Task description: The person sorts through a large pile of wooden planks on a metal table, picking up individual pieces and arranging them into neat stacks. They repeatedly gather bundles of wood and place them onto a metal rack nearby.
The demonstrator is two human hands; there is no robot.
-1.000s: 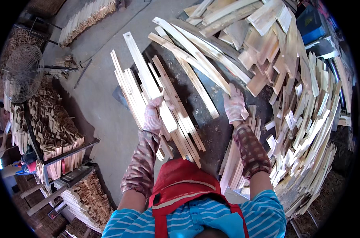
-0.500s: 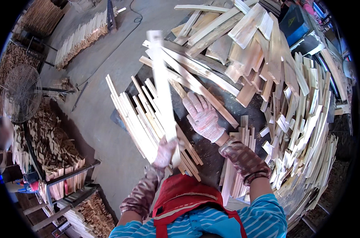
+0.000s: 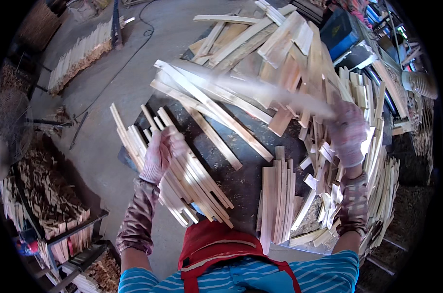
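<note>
Right hand (image 3: 348, 131): grip closed on one end of a motion-blurred board (image 3: 290, 95), which reaches leftward above the loose planks (image 3: 221, 115) and the lower part of the pile of wide boards (image 3: 281, 41). Left hand (image 3: 163, 152): fingers curled, at the far part of a bundle of pale strips (image 3: 197, 163) on the left of the dark counter (image 3: 246, 188); cannot tell whether its grip holds a strip. A short stack (image 3: 278, 195) lies nearer the body, between bundle and stick heap (image 3: 383, 190).

Right hand (image 3: 348, 134) gripping blurred strip (image 3: 285, 93), apparently wood, left hand (image 3: 164, 152) over slats (image 3: 198, 177)
</note>
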